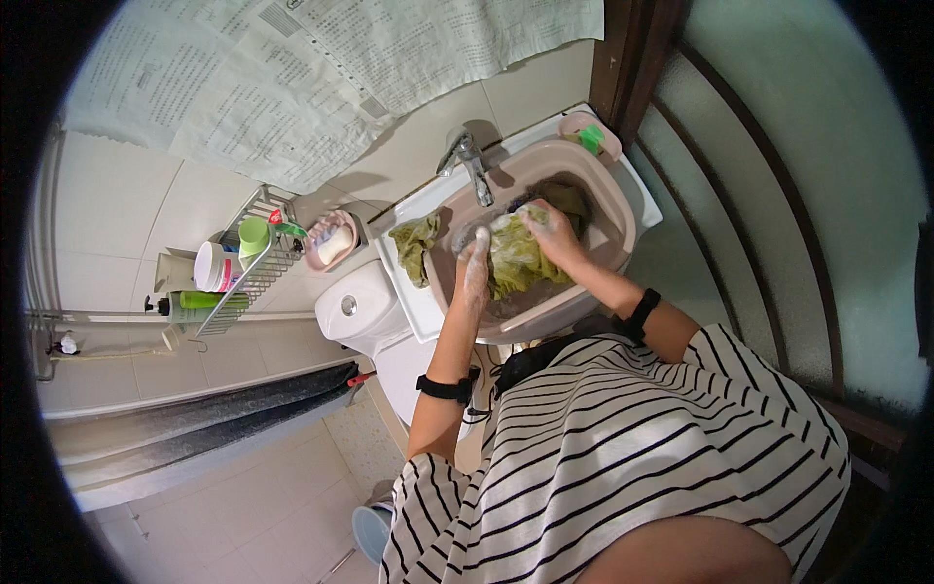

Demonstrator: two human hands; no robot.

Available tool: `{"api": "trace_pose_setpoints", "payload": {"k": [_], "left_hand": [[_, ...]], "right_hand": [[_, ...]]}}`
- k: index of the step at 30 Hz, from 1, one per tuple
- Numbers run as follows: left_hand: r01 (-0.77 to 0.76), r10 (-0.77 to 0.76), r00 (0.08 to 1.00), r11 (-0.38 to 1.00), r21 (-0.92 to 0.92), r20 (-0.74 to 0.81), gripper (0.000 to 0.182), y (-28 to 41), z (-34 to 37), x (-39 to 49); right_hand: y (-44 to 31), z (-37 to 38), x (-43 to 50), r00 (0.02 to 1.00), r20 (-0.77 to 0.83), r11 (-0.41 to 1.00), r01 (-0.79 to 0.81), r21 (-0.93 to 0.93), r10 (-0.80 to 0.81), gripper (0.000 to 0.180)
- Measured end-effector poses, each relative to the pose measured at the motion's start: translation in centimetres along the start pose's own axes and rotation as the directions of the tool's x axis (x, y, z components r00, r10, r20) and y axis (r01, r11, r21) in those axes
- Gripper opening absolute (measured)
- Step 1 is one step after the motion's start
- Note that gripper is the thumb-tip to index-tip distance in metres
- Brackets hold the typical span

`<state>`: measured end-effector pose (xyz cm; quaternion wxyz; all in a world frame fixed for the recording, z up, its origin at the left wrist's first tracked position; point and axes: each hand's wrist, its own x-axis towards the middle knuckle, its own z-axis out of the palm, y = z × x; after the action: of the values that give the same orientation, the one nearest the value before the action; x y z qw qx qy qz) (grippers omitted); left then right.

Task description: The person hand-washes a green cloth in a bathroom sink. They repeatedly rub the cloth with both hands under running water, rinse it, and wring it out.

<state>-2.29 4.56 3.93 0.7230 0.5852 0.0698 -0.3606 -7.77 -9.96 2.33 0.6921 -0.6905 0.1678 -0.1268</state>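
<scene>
A pink plastic basin (527, 321) sits in the white sink (408, 310), with soapy water and wet cloth inside. My left hand (474, 259), covered in suds, is at the left side of a lathered yellow-green cloth (514, 255); whether its fingers grip the fabric is hard to tell. At the cloth's upper right, my right hand (551, 230) is closed on it. Darker wet fabric (569, 201) lies behind that hand in the basin. Another green cloth (414, 248) is draped on the sink's left edge. A chrome faucet (474, 160) reaches over the basin's rim.
Left of the sink are a soap dish (332, 241) with white soap, a wire rack (255, 274) of bottles and tubs, and a toilet (361, 299). A pink dish (609, 135) stands at the sink's back right corner, near the frosted door (700, 168).
</scene>
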Motion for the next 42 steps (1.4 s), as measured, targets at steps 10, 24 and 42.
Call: {"api": "trace_pose_setpoints", "payload": {"k": [10, 24, 42], "left_hand": [[-0.058, 0.07, 0.998, 0.871, -0.488, 0.006, 0.033, -1.1, 3.1, 3.1], [-0.104, 0.114, 0.948, 0.993, -0.049, 0.296, 0.034, 4.2, 2.5, -1.4], [-0.22, 0.278, 0.954, 0.901, -0.373, 0.108, 0.038, -1.7, 2.2, 4.6]], "right_hand": [[-7.8, 2.3, 1.4, 0.93, 0.029, 0.716, 0.301, -0.629, -0.365, 0.027], [-4.2, -1.8, 4.3, 0.998, -0.067, 0.971, 0.009, 0.238, 0.007, 0.028], [-8.0, 3.1, 2.1, 0.892, 0.044, 0.757, 0.406, -0.513, -0.449, 0.026]]}}
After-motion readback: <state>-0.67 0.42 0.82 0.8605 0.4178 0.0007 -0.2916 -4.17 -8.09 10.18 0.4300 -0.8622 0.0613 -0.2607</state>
